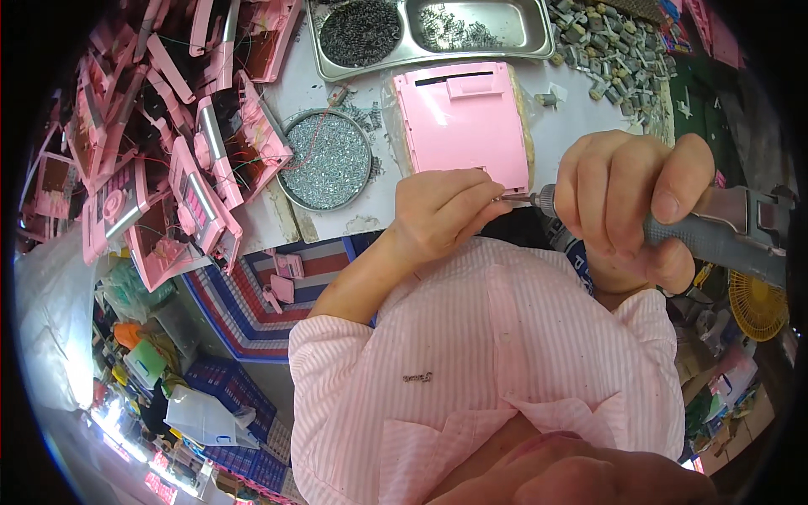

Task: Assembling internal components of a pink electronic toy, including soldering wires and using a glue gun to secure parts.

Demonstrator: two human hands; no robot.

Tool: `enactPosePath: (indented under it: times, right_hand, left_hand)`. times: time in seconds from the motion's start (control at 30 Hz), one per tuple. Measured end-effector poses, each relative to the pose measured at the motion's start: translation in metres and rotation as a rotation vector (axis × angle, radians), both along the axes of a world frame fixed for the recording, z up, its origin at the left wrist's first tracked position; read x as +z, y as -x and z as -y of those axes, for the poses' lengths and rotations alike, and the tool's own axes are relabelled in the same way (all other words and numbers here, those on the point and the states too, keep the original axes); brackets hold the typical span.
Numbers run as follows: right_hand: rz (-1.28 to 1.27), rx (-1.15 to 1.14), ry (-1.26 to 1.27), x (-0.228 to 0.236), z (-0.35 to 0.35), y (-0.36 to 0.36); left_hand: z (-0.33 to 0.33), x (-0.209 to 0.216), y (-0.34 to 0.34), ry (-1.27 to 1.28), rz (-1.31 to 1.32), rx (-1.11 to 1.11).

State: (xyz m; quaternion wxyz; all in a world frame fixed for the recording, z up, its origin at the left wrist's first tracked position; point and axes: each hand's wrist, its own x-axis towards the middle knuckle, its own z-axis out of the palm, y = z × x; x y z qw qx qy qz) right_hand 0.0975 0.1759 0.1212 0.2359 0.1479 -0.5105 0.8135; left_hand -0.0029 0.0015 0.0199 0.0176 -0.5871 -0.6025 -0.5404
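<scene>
My right hand is wrapped round a grey electric screwdriver, held level with its bit pointing left. At the bit's tip, the fingers of my left hand are pinched together. Whatever small thing they hold is too small to make out. Both hands are just in front of a pink plastic casing, which lies flat on the table with a slot across its far end. My left hand's knuckles overlap the casing's near edge.
A round dish of small silver screws stands left of the casing. Behind is a metal tray with springs in its compartments. Pink casings with wires pile up at left; small motors lie at far right. A striped basket sits below the table.
</scene>
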Motion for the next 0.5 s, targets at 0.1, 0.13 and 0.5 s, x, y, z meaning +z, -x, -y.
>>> enactPosePath:
  times: [0.1, 0.13, 0.5]
  right_hand:
    - [0.005, 0.010, 0.034, -0.003, 0.004, 0.001]
    - [0.006, 0.007, 0.044, -0.004, 0.006, 0.001]
    - [0.025, -0.079, -0.060, -0.004, -0.017, 0.009]
  left_hand:
    - [0.001, -0.001, 0.000, -0.017, 0.000, -0.019]
    - [0.001, -0.002, 0.000, -0.024, 0.006, -0.028]
    - [-0.007, 0.002, 0.019, 0.059, 0.020, 0.102]
